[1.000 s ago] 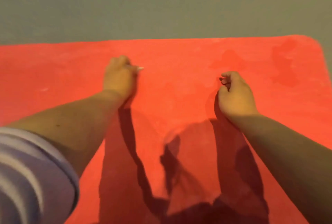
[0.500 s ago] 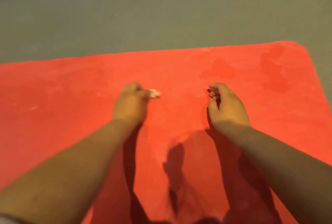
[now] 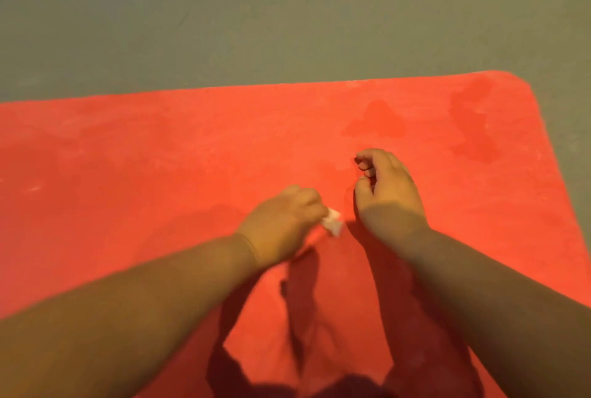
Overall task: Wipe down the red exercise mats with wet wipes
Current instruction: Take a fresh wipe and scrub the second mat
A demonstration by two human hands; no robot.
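Observation:
A red exercise mat [image 3: 160, 148] fills the lower part of the view, with its rounded far right corner showing. Darker damp patches [image 3: 473, 122] mark the mat near that corner. My left hand [image 3: 281, 225] grips a small crumpled white wet wipe [image 3: 332, 225], which sticks out to the right of its fingers over the mat's middle. My right hand [image 3: 387, 193] hovers just right of the wipe with its fingers curled and nothing in it. Both forearms cast shadows on the mat below.
A grey-green floor [image 3: 256, 14] lies beyond the mat's far edge and past its right side.
My left hand with the wipe has moved right and nearer to me, closing in on my right hand. The view has tilted, so the mat sits lower in the frame.

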